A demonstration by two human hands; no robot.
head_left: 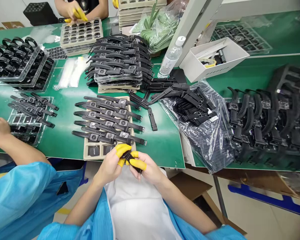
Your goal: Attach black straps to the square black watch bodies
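In front of my white-clad lap, my left hand [112, 165] pinches a small black smartwatch [125, 155], mostly hidden by the yellow finger cots. My right hand [148, 167] is closed on a black watch strap [138, 169] that meets the watch between my fingers. Just beyond them lies a beige tray [88, 144] with rows of watches whose black straps stretch sideways over its edges. Its near row holds square black pieces [93, 151] without straps.
Loose straps [195, 103] lie on a clear plastic bag at right. Behind stand stacked watch trays [117, 63], a bottle [171, 57] and a white box [215, 61]. A metal post [198, 28] rises there. A co-worker's arm [17, 143] reaches in from the left; another person works opposite.
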